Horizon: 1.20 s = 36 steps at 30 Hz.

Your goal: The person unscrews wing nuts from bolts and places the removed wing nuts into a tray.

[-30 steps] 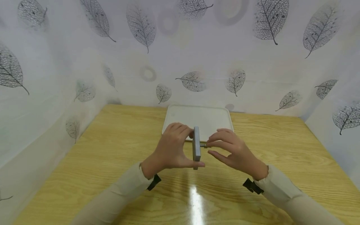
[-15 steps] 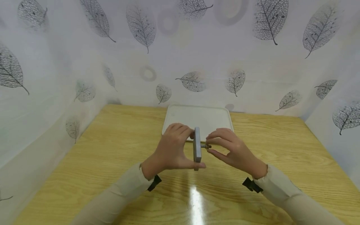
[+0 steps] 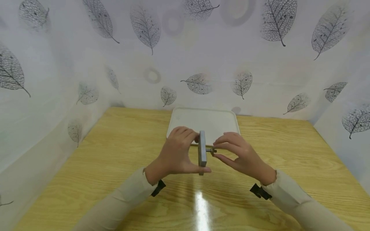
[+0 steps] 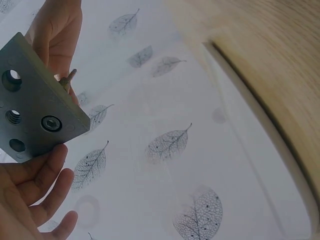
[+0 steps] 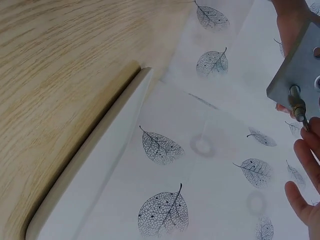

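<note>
Grey metal plate (image 3: 202,149) up above the bench (image 3: 136,134), left hand (image 3: 177,152) clamped on its edges! Bolt (image 5: 295,91) jutting from its face, brassy nut (image 5: 298,108) near the tip, right hand (image 3: 238,152) right there; pinching or not, can't tell!

The left hand (image 4: 35,192) has its fingertips against the lower edge of a grey metal plate (image 4: 37,92), tilted just above them. Beyond the three open holes in its face, the socket head of a bolt (image 4: 51,123) sits recessed near those fingertips. Behind the plate is the right hand (image 4: 60,37), a rod end (image 4: 66,81) beside it. Right of the left hand spreads a leaf-printed backdrop (image 4: 135,195); well apart from that hand, a white tray (image 4: 265,137) borders the table (image 4: 270,40).
</note>
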{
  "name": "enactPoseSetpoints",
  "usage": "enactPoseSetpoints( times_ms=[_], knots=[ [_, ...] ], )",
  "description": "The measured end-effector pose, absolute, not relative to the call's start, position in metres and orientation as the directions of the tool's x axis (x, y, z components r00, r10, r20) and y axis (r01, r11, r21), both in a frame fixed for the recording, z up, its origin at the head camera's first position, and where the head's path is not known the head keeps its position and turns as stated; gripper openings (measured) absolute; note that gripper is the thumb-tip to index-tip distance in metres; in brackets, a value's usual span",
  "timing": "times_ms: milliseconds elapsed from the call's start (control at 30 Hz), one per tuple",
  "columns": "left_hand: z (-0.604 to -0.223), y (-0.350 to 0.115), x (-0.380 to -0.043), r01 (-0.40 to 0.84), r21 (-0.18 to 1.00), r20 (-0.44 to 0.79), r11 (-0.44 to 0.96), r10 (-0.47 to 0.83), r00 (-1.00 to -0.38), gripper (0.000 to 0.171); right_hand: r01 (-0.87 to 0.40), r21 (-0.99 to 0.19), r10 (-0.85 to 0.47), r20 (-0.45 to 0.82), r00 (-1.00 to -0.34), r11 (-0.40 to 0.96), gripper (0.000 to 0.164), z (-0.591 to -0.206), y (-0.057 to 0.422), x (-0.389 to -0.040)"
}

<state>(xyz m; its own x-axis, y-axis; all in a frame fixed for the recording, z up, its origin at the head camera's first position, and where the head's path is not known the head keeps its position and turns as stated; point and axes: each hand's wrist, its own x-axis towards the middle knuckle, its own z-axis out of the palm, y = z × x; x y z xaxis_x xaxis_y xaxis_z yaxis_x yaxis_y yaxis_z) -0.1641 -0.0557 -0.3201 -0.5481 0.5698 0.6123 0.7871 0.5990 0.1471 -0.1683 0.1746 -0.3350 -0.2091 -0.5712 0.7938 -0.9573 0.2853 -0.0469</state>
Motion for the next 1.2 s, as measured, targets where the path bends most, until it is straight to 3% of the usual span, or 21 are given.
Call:
enactPoseSetpoints(
  times_ms=[200, 367, 500, 933, 1033, 1200],
  knots=[
    [-0.321, -0.055, -0.164, 0.783, 0.147, 0.615, 0.604, 0.564, -0.551, 0.073, -0.969, 0.029, -0.579, 0.806, -0.121, 0.243, 0.024, -0.336, 0.172, -0.164],
    [-0.321, -0.055, -0.164, 0.787, 0.144, 0.620, 0.600, 0.566, -0.544, 0.072, -0.969, 0.057, -0.582, 0.807, -0.098, 0.242, 0.025, -0.337, 0.171, -0.163],
    [-0.321, -0.055, -0.164, 0.791, 0.150, 0.616, 0.593, 0.570, -0.544, 0.072, -0.966, 0.038, -0.579, 0.806, -0.120, 0.254, 0.025, -0.334, 0.172, -0.167],
    [-0.320, -0.054, -0.164, 0.781, 0.145, 0.606, 0.608, 0.569, -0.556, 0.075, -0.927, -0.050, -0.606, 0.744, -0.282, 0.371, 0.037, -0.339, 0.176, -0.172],
    [-0.321, -0.054, -0.164, 0.780, 0.146, 0.608, 0.608, 0.567, -0.556, 0.074, -0.931, -0.064, -0.596, 0.752, -0.281, 0.359, 0.036, -0.338, 0.176, -0.172],
    [-0.322, -0.055, -0.164, 0.779, 0.152, 0.608, 0.609, 0.563, -0.559, 0.072, -0.951, -0.017, -0.592, 0.779, -0.207, 0.310, 0.029, -0.337, 0.175, -0.168]
  ],
)
